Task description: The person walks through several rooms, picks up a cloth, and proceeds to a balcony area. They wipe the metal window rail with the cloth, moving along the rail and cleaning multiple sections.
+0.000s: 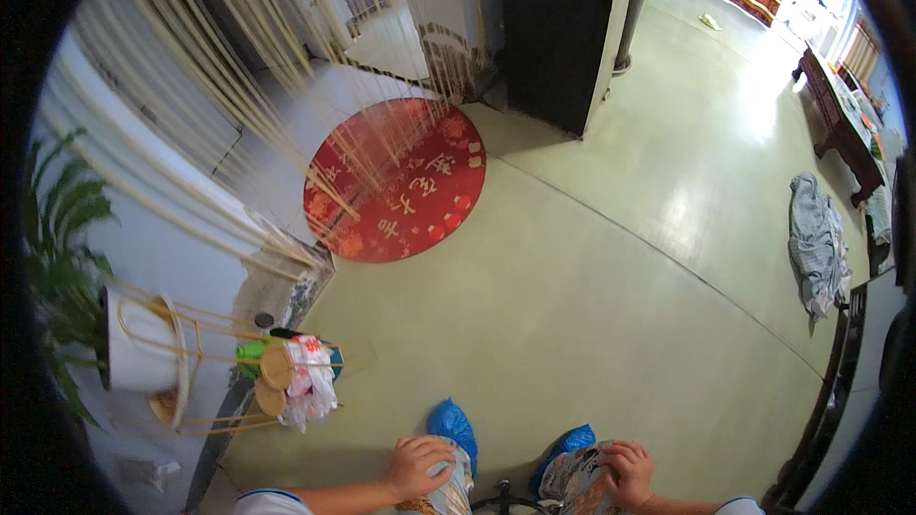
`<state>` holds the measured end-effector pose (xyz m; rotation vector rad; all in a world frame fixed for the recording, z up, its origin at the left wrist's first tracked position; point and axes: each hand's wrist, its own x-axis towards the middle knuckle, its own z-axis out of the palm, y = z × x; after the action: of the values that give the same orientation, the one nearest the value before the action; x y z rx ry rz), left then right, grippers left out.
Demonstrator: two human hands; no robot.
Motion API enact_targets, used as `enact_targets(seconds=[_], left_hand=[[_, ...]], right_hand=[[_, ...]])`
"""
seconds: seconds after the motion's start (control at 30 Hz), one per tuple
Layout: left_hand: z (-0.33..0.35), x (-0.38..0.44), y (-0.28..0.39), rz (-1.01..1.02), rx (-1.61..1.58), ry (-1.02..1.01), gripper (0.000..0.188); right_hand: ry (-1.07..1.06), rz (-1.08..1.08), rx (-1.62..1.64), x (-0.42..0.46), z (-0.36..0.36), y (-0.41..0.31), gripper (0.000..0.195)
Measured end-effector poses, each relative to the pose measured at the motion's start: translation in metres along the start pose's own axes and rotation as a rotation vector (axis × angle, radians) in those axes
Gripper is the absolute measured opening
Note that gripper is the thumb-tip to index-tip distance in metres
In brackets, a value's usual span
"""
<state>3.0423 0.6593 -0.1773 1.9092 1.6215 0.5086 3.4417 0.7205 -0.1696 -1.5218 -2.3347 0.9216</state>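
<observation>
My left hand [420, 468] rests on my left knee, its fingers lying over the patterned trouser leg [452, 493]. On the other knee lies my right hand [630, 471], its fingers curved over the cloth. Neither hand holds anything that I can see. Blue plastic shoe covers [454, 425] are on both feet, which stand on the pale green floor. Between my legs, part of a dark metal base [504, 499] shows at the bottom edge.
A potted plant in a white pot [143, 340] stands on a gold wire stand at left, with plastic bags [312, 390] beside it. Ahead lie a round red mat [401, 186] and a string curtain [279, 36]. Crumpled grey cloth [816, 247] lies right, near a wooden table [841, 129].
</observation>
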Motion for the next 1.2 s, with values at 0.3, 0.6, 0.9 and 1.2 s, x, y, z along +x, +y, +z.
enact_targets(seconds=[0.3, 0.6, 0.9, 1.2], left_hand=[[-0.006, 0.007, 0.071, -0.303, 0.226, -0.384, 0.035], [-0.050, 0.109, 0.229, -0.183, -0.469, -0.552, 0.042], [-0.364, 0.239, 0.141, -0.306, -0.648, 0.886, 0.063], [-0.710, 0.387, 0.082, -0.252, -0.080, 1.482, 0.086]], right_hand=[[-0.170, 0.686, 0.101, -0.056, -0.015, -0.009, 0.040], [-0.547, 0.629, 0.346, -0.033, -0.178, -0.072, 0.041], [-0.376, 0.211, -0.053, 0.208, -0.263, -0.068, 0.031], [-0.600, -0.049, 0.018, 0.424, -0.302, -0.327, 0.041]])
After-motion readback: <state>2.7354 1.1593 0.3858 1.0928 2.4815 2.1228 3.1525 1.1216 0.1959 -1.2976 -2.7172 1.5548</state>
